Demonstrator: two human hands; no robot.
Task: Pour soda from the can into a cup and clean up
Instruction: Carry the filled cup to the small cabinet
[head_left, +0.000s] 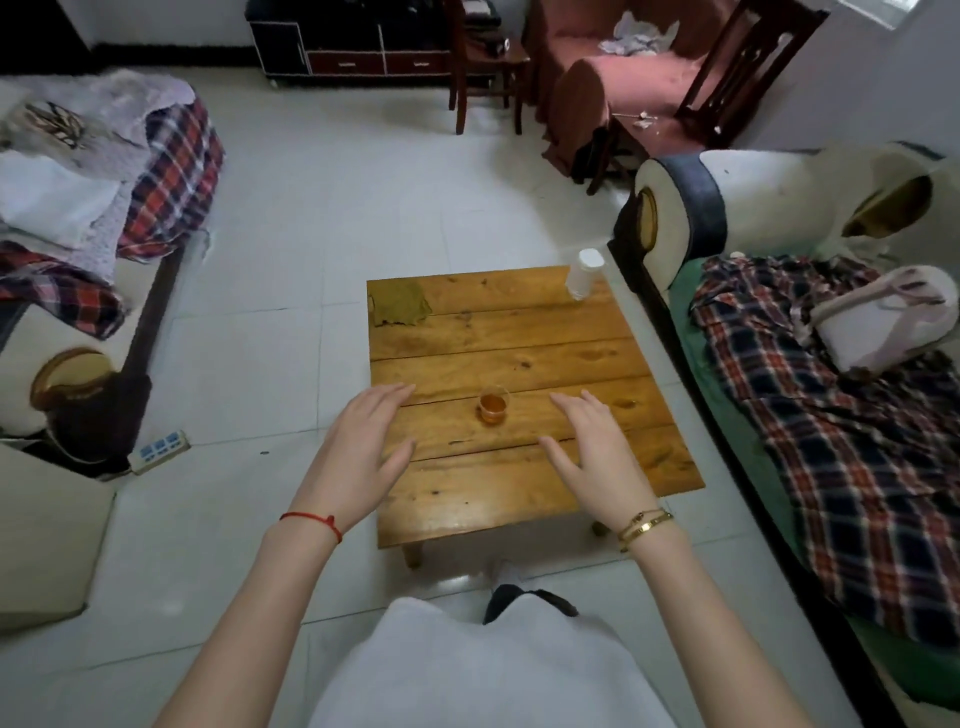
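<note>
A small clear cup (493, 407) holding amber soda stands upright on the low wooden table (519, 332), near its front middle. My left hand (363, 447) hovers over the table's front left edge, fingers straight, holding nothing. My right hand (597, 452) hovers to the right of the cup, also flat and empty. Neither hand touches the cup. A green cloth (400, 309) lies at the table's far left corner. A white container (584, 274) stands at the far right corner. No can is in view.
A sofa with a plaid cloth (831, 415) and a white bag (878, 322) runs along the right. Another sofa with blankets (104, 218) sits left. A power strip (158, 450) lies on the tiled floor. Wooden chairs (483, 67) stand at the back.
</note>
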